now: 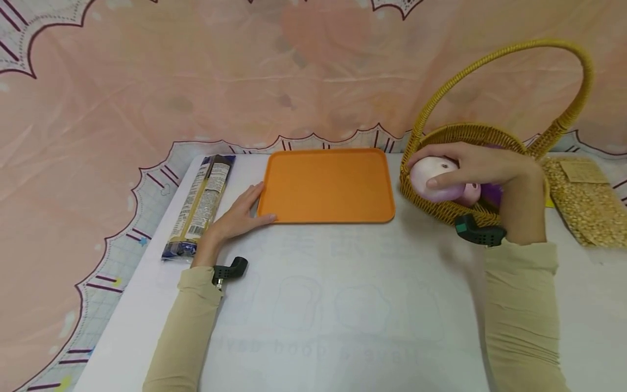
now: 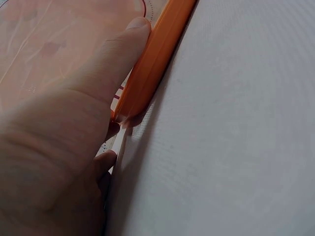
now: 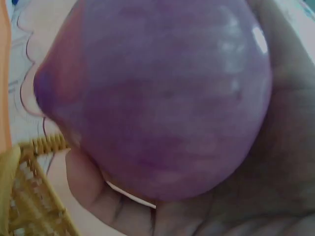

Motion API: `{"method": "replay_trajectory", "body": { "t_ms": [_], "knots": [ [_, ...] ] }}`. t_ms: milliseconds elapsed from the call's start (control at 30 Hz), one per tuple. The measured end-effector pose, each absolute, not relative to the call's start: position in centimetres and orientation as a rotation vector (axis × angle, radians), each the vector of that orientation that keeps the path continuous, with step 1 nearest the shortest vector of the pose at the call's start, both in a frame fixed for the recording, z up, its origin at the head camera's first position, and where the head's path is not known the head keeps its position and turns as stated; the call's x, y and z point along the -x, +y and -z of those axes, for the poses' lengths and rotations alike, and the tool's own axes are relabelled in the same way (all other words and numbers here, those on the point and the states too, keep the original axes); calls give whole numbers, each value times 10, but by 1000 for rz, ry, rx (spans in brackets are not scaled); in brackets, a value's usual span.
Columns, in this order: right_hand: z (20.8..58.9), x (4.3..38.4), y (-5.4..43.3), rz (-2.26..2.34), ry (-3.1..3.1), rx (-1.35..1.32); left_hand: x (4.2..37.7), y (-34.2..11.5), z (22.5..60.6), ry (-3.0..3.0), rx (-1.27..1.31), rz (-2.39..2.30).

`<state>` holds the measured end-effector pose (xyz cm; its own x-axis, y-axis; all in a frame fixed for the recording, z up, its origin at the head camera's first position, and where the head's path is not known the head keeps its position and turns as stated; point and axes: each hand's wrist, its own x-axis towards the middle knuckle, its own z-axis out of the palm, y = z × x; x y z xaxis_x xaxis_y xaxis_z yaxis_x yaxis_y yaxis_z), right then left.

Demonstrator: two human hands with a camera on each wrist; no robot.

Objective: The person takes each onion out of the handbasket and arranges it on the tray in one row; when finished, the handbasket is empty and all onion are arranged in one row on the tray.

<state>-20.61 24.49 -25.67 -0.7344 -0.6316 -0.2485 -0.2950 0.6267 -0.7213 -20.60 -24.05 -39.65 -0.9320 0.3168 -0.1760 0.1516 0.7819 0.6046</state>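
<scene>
My right hand (image 1: 472, 163) grips a round white-and-purple object (image 1: 433, 182) with a pointed tip, like a toy onion or peach; its exact kind is unclear. It is held at the front left rim of a wicker basket (image 1: 426, 204) with a tall handle. The right wrist view shows the purple side of the round object (image 3: 167, 98) cupped by fingers and palm. My left hand (image 1: 237, 215) rests against the front left corner of an orange tray (image 1: 325, 185), fingers along its left side. In the left wrist view the thumb lies against the tray's edge (image 2: 152, 64).
Inside the basket are a small pink piece (image 1: 470, 194) and something purple (image 1: 491, 193), partly hidden by my right arm. Left of the tray lies a long plastic packet (image 1: 203, 201). A bag of yellowish grains (image 1: 583, 212) lies right of the basket. A patterned cloth hangs behind.
</scene>
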Motion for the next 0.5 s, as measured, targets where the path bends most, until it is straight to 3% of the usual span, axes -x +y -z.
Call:
{"method": "replay_trajectory", "body": {
  "t_ms": [500],
  "knots": [
    [263, 208, 216, 1027, 2281, 861, 206, -240, 396, 2705, -362, -886]
  ]
}}
